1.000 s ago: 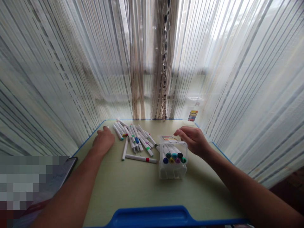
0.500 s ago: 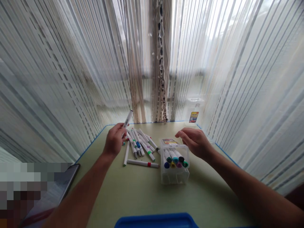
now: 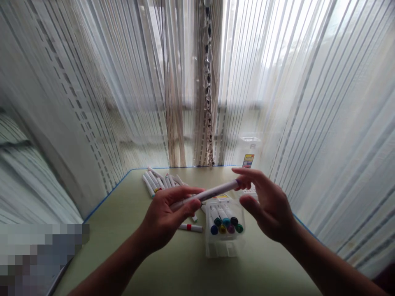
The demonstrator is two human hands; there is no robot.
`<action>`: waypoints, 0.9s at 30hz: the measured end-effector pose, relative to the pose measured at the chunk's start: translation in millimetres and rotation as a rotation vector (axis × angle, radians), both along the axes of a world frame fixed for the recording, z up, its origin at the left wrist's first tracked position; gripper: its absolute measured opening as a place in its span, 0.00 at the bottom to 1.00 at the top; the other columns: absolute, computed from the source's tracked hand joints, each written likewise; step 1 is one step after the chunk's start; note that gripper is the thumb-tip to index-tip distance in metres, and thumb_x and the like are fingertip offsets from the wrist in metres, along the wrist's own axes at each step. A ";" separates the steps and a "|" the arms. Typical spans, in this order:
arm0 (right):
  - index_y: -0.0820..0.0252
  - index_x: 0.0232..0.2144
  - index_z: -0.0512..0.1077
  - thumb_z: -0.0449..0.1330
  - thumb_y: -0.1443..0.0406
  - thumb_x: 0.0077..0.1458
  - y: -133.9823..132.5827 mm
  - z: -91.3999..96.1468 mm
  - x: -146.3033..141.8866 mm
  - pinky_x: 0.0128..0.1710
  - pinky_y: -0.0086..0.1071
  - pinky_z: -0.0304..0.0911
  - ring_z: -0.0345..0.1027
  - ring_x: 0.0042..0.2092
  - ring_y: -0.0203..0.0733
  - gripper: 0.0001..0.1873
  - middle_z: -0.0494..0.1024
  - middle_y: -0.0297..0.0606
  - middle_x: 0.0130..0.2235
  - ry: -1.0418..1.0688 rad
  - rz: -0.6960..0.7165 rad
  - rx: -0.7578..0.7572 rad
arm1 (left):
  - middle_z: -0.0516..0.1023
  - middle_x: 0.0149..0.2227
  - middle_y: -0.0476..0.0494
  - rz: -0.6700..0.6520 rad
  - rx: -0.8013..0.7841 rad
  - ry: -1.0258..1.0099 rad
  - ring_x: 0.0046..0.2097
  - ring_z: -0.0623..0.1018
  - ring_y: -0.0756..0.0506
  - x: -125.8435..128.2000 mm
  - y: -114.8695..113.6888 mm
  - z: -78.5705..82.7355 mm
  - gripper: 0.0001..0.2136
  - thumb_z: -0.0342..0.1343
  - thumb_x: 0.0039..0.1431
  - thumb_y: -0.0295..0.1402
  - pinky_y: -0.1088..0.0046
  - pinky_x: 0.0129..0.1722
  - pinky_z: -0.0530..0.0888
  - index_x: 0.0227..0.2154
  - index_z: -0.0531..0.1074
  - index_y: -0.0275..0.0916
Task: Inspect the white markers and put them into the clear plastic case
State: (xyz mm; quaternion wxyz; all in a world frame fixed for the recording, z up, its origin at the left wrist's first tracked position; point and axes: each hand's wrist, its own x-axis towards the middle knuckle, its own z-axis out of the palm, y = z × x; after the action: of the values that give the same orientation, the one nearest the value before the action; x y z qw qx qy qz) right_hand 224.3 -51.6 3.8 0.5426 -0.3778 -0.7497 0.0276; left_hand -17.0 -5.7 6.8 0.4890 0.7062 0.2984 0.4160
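Observation:
My left hand (image 3: 168, 209) is closed round a white marker (image 3: 212, 192), thumb below and fingers behind it. The marker slants up to the right, and a purple band shows near its far end. At that end is my right hand (image 3: 265, 201), thumb and index finger spread apart; whether its curled fingers touch the marker I cannot tell. Below the marker stands a clear plastic case (image 3: 224, 246) holding several white markers with coloured ends facing me. More loose white markers (image 3: 152, 181) lie heaped behind my left hand, which partly hides them. One red-banded marker (image 3: 194, 227) lies left of the case.
A clear plastic lid or box with a yellow label (image 3: 248, 159) stands at the table's back right. Blue edging borders the pale green table (image 3: 173, 271). Sheer striped curtains (image 3: 142, 102) and a bead string (image 3: 209, 82) hang behind it. The lower left is pixelated.
My left hand has brought the marker right and nearer, tilting it flatter. My right hand has spread its fingers at the marker's far end. The view has shifted, and the front blue object is gone.

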 end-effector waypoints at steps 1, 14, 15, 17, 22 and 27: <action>0.56 0.54 0.68 0.60 0.58 0.61 -2.3 0.6 -2.6 0.39 0.38 0.63 0.68 0.37 0.43 0.20 0.74 0.38 0.37 -0.014 -0.003 0.023 | 0.78 0.28 0.43 -0.012 0.002 0.013 0.26 0.71 0.52 1.2 -2.5 1.2 0.15 0.64 0.55 0.39 0.79 0.22 0.67 0.42 0.80 0.34; 0.56 0.36 0.79 0.65 0.64 0.57 3.5 -1.5 -6.6 0.28 0.26 0.68 0.74 0.28 0.36 0.04 0.80 0.34 0.28 0.293 0.011 -0.154 | 0.74 0.24 0.48 -0.089 -0.215 -0.278 0.20 0.61 0.57 2.0 0.2 -13.5 0.10 0.59 0.60 0.34 0.84 0.17 0.57 0.40 0.79 0.34; 0.56 0.36 0.79 0.65 0.64 0.57 3.7 -0.6 -7.6 0.28 0.25 0.68 0.74 0.28 0.35 0.04 0.80 0.34 0.27 0.333 0.031 -0.174 | 0.74 0.24 0.48 -0.101 -0.225 -0.298 0.20 0.62 0.57 2.0 0.4 -14.2 0.10 0.58 0.60 0.33 0.83 0.18 0.58 0.40 0.79 0.34; 0.56 0.35 0.80 0.65 0.64 0.57 4.4 0.2 -8.8 0.27 0.22 0.68 0.74 0.27 0.33 0.04 0.80 0.33 0.26 0.392 0.067 -0.212 | 0.74 0.25 0.47 -0.124 -0.242 -0.327 0.21 0.64 0.56 2.3 0.3 -14.3 0.10 0.56 0.60 0.31 0.83 0.19 0.60 0.40 0.79 0.34; 0.54 0.36 0.80 0.65 0.62 0.58 8.2 -5.4 -5.2 0.29 0.20 0.66 0.73 0.29 0.31 0.05 0.80 0.33 0.27 0.475 0.122 -0.295 | 0.75 0.24 0.46 -0.154 -0.271 -0.344 0.21 0.64 0.56 2.6 -0.5 -13.2 0.11 0.55 0.60 0.30 0.83 0.18 0.61 0.40 0.79 0.34; 0.53 0.39 0.80 0.65 0.61 0.58 10.6 -12.1 0.0 0.31 0.21 0.66 0.72 0.31 0.32 0.07 0.80 0.33 0.29 0.524 0.174 -0.360 | 0.77 0.25 0.45 -0.155 -0.251 -0.332 0.20 0.63 0.56 0.7 0.0 -15.9 0.10 0.55 0.61 0.31 0.83 0.18 0.60 0.42 0.79 0.35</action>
State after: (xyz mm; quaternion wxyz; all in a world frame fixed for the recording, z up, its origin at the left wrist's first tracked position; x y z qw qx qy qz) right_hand 224.3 -41.0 -8.4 0.6374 -0.3822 -0.5970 0.3020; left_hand -16.4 -5.7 -9.0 0.6461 0.5822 0.2081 0.4475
